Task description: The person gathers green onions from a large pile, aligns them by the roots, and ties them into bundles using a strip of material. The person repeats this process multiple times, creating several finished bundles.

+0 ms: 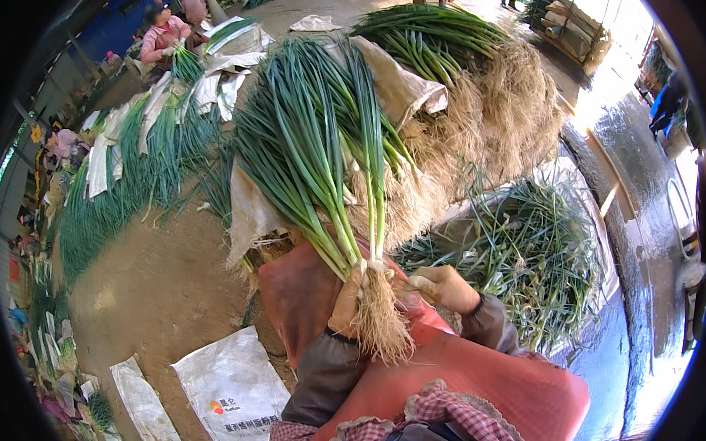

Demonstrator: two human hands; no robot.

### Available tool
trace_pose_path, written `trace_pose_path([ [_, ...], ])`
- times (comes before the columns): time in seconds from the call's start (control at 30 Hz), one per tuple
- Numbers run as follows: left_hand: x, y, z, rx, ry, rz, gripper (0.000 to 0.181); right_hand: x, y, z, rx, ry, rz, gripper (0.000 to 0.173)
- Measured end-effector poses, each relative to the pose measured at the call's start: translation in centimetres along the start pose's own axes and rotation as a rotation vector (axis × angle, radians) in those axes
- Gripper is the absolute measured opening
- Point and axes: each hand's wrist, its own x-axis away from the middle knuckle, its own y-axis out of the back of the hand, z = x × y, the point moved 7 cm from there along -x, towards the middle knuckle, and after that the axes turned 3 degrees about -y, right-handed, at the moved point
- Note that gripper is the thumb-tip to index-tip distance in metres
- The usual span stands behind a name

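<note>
My left hand (347, 302), in a tan glove, is closed around the white lower ends of a bunch of green onions (328, 180). Their pale brown roots (383, 321) hang below the grip over my lap, and the long green leaves fan out away from me. Two stalks (375, 202) stand slightly apart on the bunch's right side. My right hand (446, 287), also gloved, is just right of the roots with its fingers curled. Whether anything is pinched in its fingertips is not clear. Under both hands spreads a red apron (451, 374).
Ahead lies a large heap of rooted green onions (470, 70), partly under a woven sack (400, 82). Stripped leaves (517, 255) pile up at the right. A printed white sack (233, 388) lies on the floor at left. More onion bundles (164, 145) and a seated person (163, 37) are beyond.
</note>
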Motion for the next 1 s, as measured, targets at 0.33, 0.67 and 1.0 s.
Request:
trace_pose_path([
  [0.33,-1.5,0.5,1.5,0.023,0.085,0.044,0.03,10.3,17.2,-15.3,0.657,-0.258,-1.181,0.07],
  [0.67,-2.2,2.0,0.2,-0.392,-0.24,-0.152,0.019,-8.4,-0.6,3.7,0.211,0.298,-0.559,0.031],
  [1.0,-2.4,0.5,0.4,-0.336,-0.181,-0.106,0.029,-11.2,3.4,4.1,0.363,0.255,-0.383,0.039],
])
